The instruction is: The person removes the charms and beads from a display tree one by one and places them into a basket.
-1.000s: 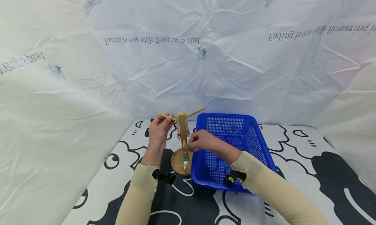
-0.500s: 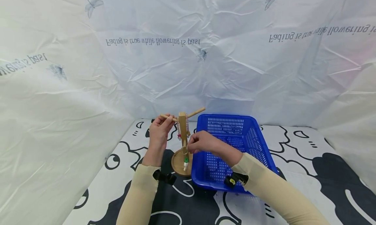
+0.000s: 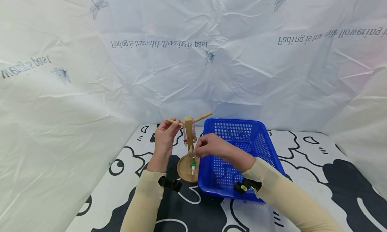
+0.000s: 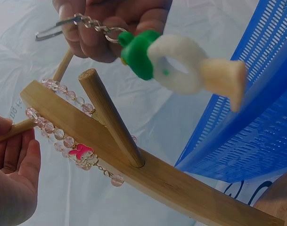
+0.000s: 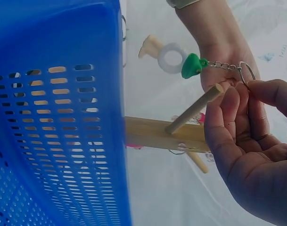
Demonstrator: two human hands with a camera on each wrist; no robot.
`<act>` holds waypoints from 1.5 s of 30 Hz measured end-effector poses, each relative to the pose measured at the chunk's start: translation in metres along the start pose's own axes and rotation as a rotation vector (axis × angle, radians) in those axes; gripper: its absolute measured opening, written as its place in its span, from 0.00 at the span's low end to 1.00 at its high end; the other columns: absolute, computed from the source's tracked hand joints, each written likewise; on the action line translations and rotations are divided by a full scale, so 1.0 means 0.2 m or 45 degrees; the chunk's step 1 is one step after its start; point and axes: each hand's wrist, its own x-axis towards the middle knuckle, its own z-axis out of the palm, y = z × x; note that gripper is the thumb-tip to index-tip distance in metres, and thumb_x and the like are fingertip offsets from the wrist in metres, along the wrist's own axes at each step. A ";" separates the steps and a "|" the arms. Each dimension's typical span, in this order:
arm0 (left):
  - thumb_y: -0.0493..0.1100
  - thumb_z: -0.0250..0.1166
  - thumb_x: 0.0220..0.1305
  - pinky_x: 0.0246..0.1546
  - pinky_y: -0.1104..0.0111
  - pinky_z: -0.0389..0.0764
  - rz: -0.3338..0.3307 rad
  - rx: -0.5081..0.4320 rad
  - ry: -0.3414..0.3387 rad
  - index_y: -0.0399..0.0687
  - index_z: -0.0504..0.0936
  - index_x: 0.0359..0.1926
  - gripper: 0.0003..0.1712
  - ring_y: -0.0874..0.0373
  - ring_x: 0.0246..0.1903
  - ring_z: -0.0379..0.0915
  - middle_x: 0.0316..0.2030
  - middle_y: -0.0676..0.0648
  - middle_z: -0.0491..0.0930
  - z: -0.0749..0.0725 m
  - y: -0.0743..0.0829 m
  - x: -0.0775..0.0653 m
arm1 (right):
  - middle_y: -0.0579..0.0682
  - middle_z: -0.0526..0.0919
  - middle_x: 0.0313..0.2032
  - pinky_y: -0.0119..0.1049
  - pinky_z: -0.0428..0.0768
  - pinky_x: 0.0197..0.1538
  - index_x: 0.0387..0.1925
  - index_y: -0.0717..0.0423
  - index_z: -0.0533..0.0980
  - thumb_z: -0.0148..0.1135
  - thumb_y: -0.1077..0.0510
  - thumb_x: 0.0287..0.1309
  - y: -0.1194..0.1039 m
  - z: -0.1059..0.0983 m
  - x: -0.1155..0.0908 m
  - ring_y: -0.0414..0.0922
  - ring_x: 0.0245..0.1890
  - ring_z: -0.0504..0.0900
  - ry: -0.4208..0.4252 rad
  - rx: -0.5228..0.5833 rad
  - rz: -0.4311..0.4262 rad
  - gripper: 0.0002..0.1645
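At the left, the left hand (image 3: 163,138) pinches a side peg (image 4: 23,126) of the wooden stand, thumb and fingers closed narrowly on the wood. Pink bead bracelets (image 4: 49,128) hang next to the upright post (image 4: 200,195). From the post's near face, the front peg (image 4: 112,117) slants up and outward, and on its tip the coming move seems to turn: the keychain's ring (image 5: 240,70) sits close to that tip, apparently not round it (the depth between them is hard to judge). The green-and-white keychain (image 5: 192,66) hangs lengthwise downward, across the peg's line. The right hand (image 3: 213,146), the nearer one, pinches the ring between thumb and fingers, just beside the blue basket (image 3: 229,193).
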 end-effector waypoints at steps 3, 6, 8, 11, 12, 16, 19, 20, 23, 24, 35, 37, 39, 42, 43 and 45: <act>0.29 0.61 0.70 0.50 0.78 0.87 0.013 0.011 -0.011 0.28 0.75 0.54 0.14 0.69 0.38 0.86 0.34 0.57 0.84 0.00 0.00 0.00 | 0.51 0.86 0.35 0.46 0.88 0.54 0.37 0.63 0.83 0.63 0.61 0.65 -0.02 -0.02 -0.01 0.42 0.35 0.83 0.009 0.000 -0.001 0.08; 0.29 0.62 0.70 0.50 0.77 0.87 0.026 0.011 -0.015 0.29 0.76 0.53 0.12 0.68 0.38 0.86 0.34 0.57 0.84 0.00 0.00 0.00 | 0.50 0.86 0.36 0.41 0.87 0.51 0.36 0.60 0.83 0.63 0.60 0.64 -0.03 -0.04 -0.02 0.42 0.36 0.83 0.016 0.002 -0.006 0.06; 0.29 0.62 0.70 0.49 0.77 0.87 0.036 0.006 -0.014 0.32 0.78 0.50 0.09 0.68 0.38 0.86 0.34 0.56 0.84 0.00 0.00 0.00 | 0.50 0.86 0.37 0.39 0.87 0.50 0.37 0.60 0.82 0.62 0.60 0.64 -0.03 -0.06 -0.03 0.42 0.37 0.83 0.015 0.005 -0.013 0.06; 0.29 0.62 0.70 0.49 0.77 0.87 0.029 -0.001 -0.018 0.33 0.78 0.50 0.09 0.67 0.39 0.86 0.34 0.56 0.85 -0.01 0.00 0.00 | 0.52 0.86 0.39 0.40 0.87 0.51 0.36 0.60 0.82 0.62 0.60 0.65 -0.03 -0.09 -0.04 0.43 0.38 0.83 0.027 0.008 -0.014 0.06; 0.30 0.62 0.70 0.49 0.77 0.87 0.023 -0.003 -0.018 0.32 0.78 0.50 0.09 0.67 0.39 0.86 0.34 0.56 0.85 -0.01 0.00 0.00 | 0.53 0.87 0.40 0.41 0.87 0.52 0.36 0.60 0.82 0.62 0.60 0.65 -0.02 -0.09 -0.04 0.43 0.39 0.83 0.031 0.011 -0.012 0.06; 0.29 0.62 0.70 0.49 0.77 0.87 0.003 -0.003 -0.006 0.32 0.78 0.51 0.11 0.67 0.39 0.86 0.35 0.56 0.85 -0.02 -0.01 -0.01 | 0.54 0.87 0.41 0.45 0.87 0.55 0.36 0.60 0.82 0.62 0.60 0.65 0.01 -0.12 -0.05 0.44 0.40 0.84 0.045 0.002 0.002 0.07; 0.30 0.62 0.70 0.49 0.77 0.87 0.006 -0.002 0.000 0.34 0.79 0.50 0.09 0.67 0.39 0.86 0.35 0.56 0.85 -0.03 -0.01 -0.01 | 0.53 0.87 0.41 0.45 0.86 0.56 0.37 0.61 0.82 0.62 0.60 0.65 0.04 -0.14 -0.05 0.44 0.40 0.84 0.052 0.000 0.018 0.07; 0.30 0.62 0.70 0.49 0.77 0.87 0.009 -0.004 -0.002 0.35 0.79 0.49 0.09 0.67 0.39 0.86 0.35 0.56 0.85 -0.03 -0.02 -0.01 | 0.53 0.86 0.41 0.46 0.86 0.57 0.37 0.61 0.82 0.62 0.59 0.65 0.05 -0.15 -0.05 0.44 0.41 0.84 0.055 0.001 0.023 0.08; 0.30 0.62 0.70 0.49 0.76 0.87 0.018 -0.006 -0.007 0.34 0.79 0.49 0.08 0.67 0.39 0.86 0.35 0.55 0.85 -0.03 -0.02 -0.02 | 0.53 0.86 0.41 0.46 0.86 0.56 0.37 0.60 0.82 0.62 0.59 0.66 0.07 -0.17 -0.05 0.45 0.42 0.84 0.064 -0.004 0.032 0.08; 0.30 0.62 0.70 0.49 0.76 0.87 0.021 -0.007 -0.010 0.34 0.79 0.49 0.08 0.67 0.39 0.86 0.35 0.55 0.85 -0.03 -0.02 -0.01 | 0.53 0.86 0.41 0.45 0.86 0.56 0.37 0.60 0.82 0.62 0.58 0.66 0.07 -0.18 -0.05 0.45 0.42 0.84 0.068 -0.008 0.039 0.08; 0.30 0.62 0.70 0.49 0.76 0.87 0.030 0.009 -0.015 0.36 0.80 0.46 0.06 0.67 0.38 0.85 0.35 0.55 0.84 -0.01 -0.01 -0.01 | 0.52 0.86 0.42 0.41 0.85 0.53 0.34 0.60 0.81 0.59 0.61 0.66 0.17 -0.26 -0.02 0.46 0.42 0.82 -0.028 -0.039 0.033 0.07; 0.30 0.62 0.70 0.49 0.77 0.87 0.023 0.011 -0.011 0.33 0.79 0.49 0.08 0.67 0.38 0.85 0.35 0.55 0.84 -0.01 -0.01 -0.01 | 0.50 0.85 0.40 0.40 0.85 0.52 0.33 0.59 0.80 0.60 0.61 0.66 0.19 -0.26 -0.01 0.44 0.41 0.82 -0.046 -0.054 0.031 0.07; 0.30 0.63 0.70 0.49 0.77 0.87 0.018 0.020 -0.009 0.31 0.78 0.51 0.10 0.67 0.38 0.85 0.35 0.55 0.84 -0.01 -0.01 -0.01 | 0.47 0.84 0.37 0.39 0.85 0.51 0.32 0.59 0.80 0.60 0.61 0.67 0.21 -0.27 0.00 0.43 0.39 0.81 -0.063 -0.068 0.026 0.07; 0.31 0.63 0.70 0.49 0.77 0.87 0.017 0.030 -0.011 0.29 0.77 0.52 0.13 0.66 0.39 0.85 0.35 0.55 0.84 -0.01 -0.01 -0.01 | 0.46 0.82 0.35 0.37 0.84 0.49 0.32 0.59 0.80 0.60 0.61 0.67 0.24 -0.27 0.02 0.43 0.38 0.79 -0.087 -0.087 0.018 0.08; 0.31 0.63 0.70 0.50 0.77 0.87 0.017 0.031 -0.011 0.30 0.77 0.52 0.12 0.66 0.39 0.85 0.35 0.55 0.84 -0.01 -0.01 0.00 | 0.46 0.82 0.34 0.37 0.83 0.49 0.33 0.60 0.80 0.60 0.61 0.67 0.25 -0.28 0.03 0.44 0.37 0.79 -0.097 -0.091 0.018 0.08; 0.31 0.63 0.70 0.50 0.77 0.87 0.020 0.034 -0.012 0.31 0.78 0.51 0.11 0.66 0.40 0.86 0.35 0.55 0.85 -0.01 -0.01 0.00 | 0.48 0.83 0.35 0.36 0.83 0.48 0.34 0.60 0.81 0.60 0.60 0.68 0.27 -0.28 0.04 0.45 0.38 0.80 -0.112 -0.110 0.024 0.08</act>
